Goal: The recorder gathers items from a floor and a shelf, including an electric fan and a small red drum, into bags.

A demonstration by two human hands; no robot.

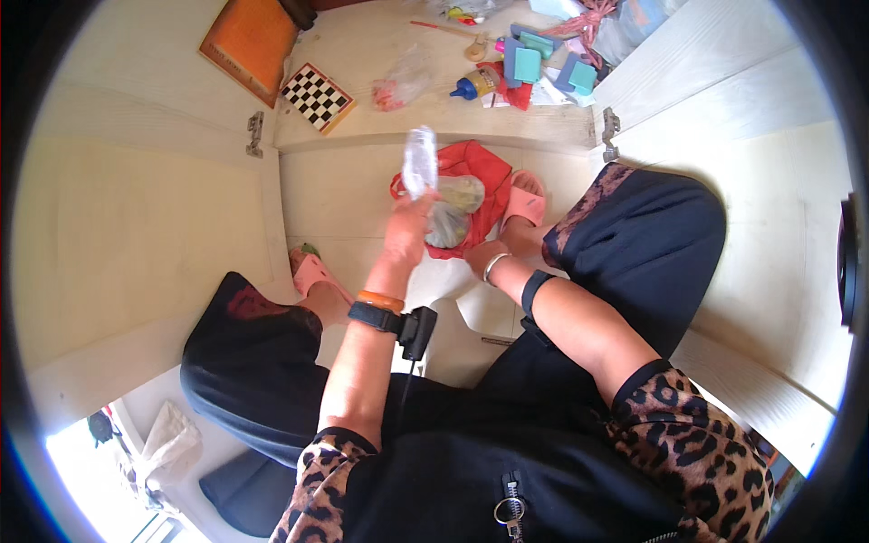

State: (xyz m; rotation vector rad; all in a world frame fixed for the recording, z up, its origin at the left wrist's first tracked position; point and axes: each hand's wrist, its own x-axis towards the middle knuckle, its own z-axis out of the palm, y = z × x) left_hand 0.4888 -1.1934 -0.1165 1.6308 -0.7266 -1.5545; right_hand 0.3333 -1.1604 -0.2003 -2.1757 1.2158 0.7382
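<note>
My left hand [409, 227] grips a clear, crumpled plastic packet [421, 159] that points away from me; motion blurs it and hides its contents. Just right of that hand lies an open red plastic bag [485, 166] on the floor. Inside it are a knotted-looking clear bag with greyish contents [448, 225] and another with yellowish-green contents [467, 193]. At the near right rim of the red bag, my right hand [483, 256] has its fingers closed on the edge.
Open cabinet doors [149, 197] flank me. On the cabinet shelf [380, 122] lie a checkered board [318, 98], a plastic bag with pinkish contents [400, 81], a blue-capped bottle [475, 83] and teal-and-grey clips [527, 66]. My pink slippers [524, 203] stand on the floor.
</note>
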